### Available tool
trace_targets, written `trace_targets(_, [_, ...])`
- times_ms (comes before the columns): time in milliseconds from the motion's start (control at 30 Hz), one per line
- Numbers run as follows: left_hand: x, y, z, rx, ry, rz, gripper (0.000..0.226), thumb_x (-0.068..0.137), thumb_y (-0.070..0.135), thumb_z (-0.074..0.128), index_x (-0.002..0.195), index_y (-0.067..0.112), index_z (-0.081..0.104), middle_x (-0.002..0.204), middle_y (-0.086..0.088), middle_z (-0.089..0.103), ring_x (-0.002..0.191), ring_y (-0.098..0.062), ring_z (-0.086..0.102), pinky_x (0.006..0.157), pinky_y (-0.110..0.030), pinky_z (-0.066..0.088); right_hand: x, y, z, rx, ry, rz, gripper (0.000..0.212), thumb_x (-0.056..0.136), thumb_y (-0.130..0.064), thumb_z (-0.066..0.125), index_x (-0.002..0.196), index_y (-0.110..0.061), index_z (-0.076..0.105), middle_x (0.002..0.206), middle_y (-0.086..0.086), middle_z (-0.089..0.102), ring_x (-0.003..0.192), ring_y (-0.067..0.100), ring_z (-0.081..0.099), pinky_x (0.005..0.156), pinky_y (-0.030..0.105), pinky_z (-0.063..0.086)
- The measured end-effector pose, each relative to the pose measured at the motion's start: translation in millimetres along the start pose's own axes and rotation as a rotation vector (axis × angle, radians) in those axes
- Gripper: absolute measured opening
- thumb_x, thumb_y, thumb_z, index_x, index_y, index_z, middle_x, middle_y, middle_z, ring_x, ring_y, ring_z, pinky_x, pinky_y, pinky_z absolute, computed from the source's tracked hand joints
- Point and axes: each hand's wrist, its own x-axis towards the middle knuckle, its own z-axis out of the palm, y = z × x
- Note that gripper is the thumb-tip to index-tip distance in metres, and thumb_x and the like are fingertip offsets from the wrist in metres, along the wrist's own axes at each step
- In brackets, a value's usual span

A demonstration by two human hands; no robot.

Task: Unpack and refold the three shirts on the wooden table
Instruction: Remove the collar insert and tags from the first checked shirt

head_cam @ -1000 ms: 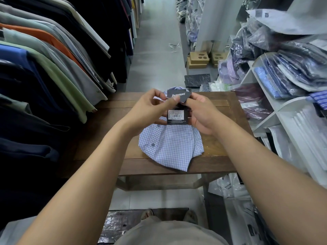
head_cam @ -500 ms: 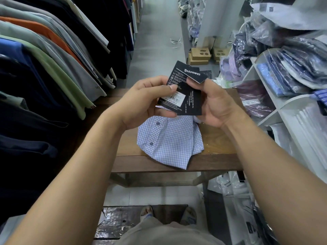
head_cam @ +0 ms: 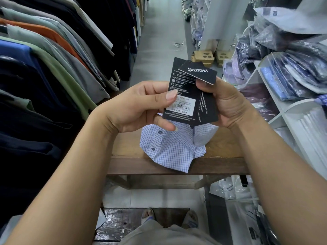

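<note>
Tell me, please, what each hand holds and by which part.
Left hand pinches the barcode tag, left edge; right hand grips the other black tags, right side.

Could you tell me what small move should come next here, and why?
Probably lower the tags onto the shirt and let go: the left hand and right hand both pinch them above it, while the shirt lies loose, overhanging the table edge, not yet refolded.

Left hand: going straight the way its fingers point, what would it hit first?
First the black price tag that the left hand pinches, then probably the right hand, though depth is unclear.
</note>
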Motion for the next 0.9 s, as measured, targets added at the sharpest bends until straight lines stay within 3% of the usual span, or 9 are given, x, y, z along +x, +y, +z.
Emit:
trace_targets(133, [-1, -4, -4, 0.009, 0.079, 0.030, 0.040, 0.082, 0.035, 0.075, 0.114, 0.011, 0.073, 0.107, -0.010, 0.074, 0.082, -0.018, 0.075, 0.065, -0.023, 0.062, 5, 0, 1, 0.028, 0.003, 0.046, 0.094, 0.077, -0.017, 0.082, 0.147, 0.012, 0.025, 0.132, 0.023, 0.038, 0.112, 0.038, 0.049, 0.094, 0.060, 0.036])
trace_targets(233, [0, -7, -5, 0.020, 0.132, 0.062, 0.039, 0.080, 0.032, 0.078, 0.114, 0.012, 0.073, 0.105, -0.008, 0.074, 0.084, -0.017, 0.075, 0.065, -0.022, 0.061, 3, 0, 3, 0.079, -0.004, 0.024, 0.076, 0.082, -0.011, 0.076, 0.141, 0.004, 0.032, 0.134, 0.027, 0.036, 0.109, 0.041, 0.049, 0.089, 0.061, 0.038])
trace_targets(267, [1, -8, -5, 0.027, 0.141, 0.080, 0.041, 0.080, 0.030, 0.079, 0.116, 0.012, 0.072, 0.105, -0.007, 0.074, 0.085, -0.017, 0.074, 0.067, -0.023, 0.061, 2, 0, 3, 0.079, 0.011, 0.032, 0.078, 0.082, -0.011, 0.077, 0.143, 0.005, 0.031, 0.135, 0.028, 0.036, 0.109, 0.041, 0.050, 0.088, 0.061, 0.040])
trace_targets(400, [2, -12, -7, 0.020, 0.144, 0.123, 0.049, 0.080, 0.024, 0.082, 0.124, 0.009, 0.067, 0.111, -0.010, 0.074, 0.093, -0.023, 0.074, 0.073, -0.031, 0.062, -1, -2, -1, 0.043, 0.030, 0.069, 0.109, 0.073, -0.019, 0.088, 0.153, 0.009, 0.019, 0.149, 0.033, 0.032, 0.125, 0.044, 0.046, 0.105, 0.066, 0.035])
trace_targets(500, [2, -13, -6, -0.009, 0.125, 0.126, 0.049, 0.080, 0.023, 0.081, 0.124, 0.009, 0.067, 0.112, -0.011, 0.073, 0.095, -0.024, 0.073, 0.076, -0.034, 0.062, -4, -5, -2, 0.033, 0.041, 0.072, 0.111, 0.071, -0.019, 0.089, 0.153, 0.010, 0.021, 0.153, 0.034, 0.028, 0.130, 0.043, 0.043, 0.112, 0.064, 0.029])
trace_targets(600, [2, -11, -3, -0.030, 0.081, 0.121, 0.039, 0.084, 0.023, 0.076, 0.122, 0.014, 0.070, 0.105, -0.003, 0.076, 0.086, -0.014, 0.074, 0.069, -0.023, 0.060, -5, -6, -2, 0.050, 0.063, 0.092, 0.111, 0.069, -0.019, 0.090, 0.153, 0.008, 0.023, 0.146, 0.033, 0.033, 0.126, 0.041, 0.044, 0.110, 0.063, 0.030])
trace_targets(700, [1, -7, -1, -0.042, 0.052, 0.112, 0.035, 0.085, 0.023, 0.075, 0.119, 0.016, 0.072, 0.100, 0.001, 0.076, 0.081, -0.009, 0.073, 0.066, -0.018, 0.058, -7, -8, 0, 0.021, 0.073, 0.078, 0.109, 0.067, -0.019, 0.091, 0.151, 0.008, 0.028, 0.143, 0.034, 0.033, 0.121, 0.041, 0.046, 0.115, 0.070, 0.022])
trace_targets(800, [1, -5, -1, -0.020, 0.059, 0.106, 0.038, 0.081, 0.026, 0.082, 0.117, 0.018, 0.072, 0.102, 0.000, 0.076, 0.086, -0.012, 0.074, 0.069, -0.022, 0.061, -10, -11, 2, -0.020, 0.116, 0.042, 0.096, 0.062, -0.019, 0.094, 0.140, 0.003, 0.041, 0.137, 0.030, 0.040, 0.125, 0.045, 0.043, 0.113, 0.067, 0.029])
trace_targets(900, [2, -4, -2, -0.007, 0.079, 0.108, 0.041, 0.076, 0.028, 0.086, 0.114, 0.019, 0.072, 0.104, -0.001, 0.075, 0.089, -0.015, 0.073, 0.074, -0.029, 0.062, -10, -11, 5, 0.008, 0.105, 0.023, 0.094, 0.064, -0.017, 0.092, 0.141, 0.001, 0.041, 0.135, 0.029, 0.043, 0.122, 0.045, 0.047, 0.111, 0.065, 0.032])
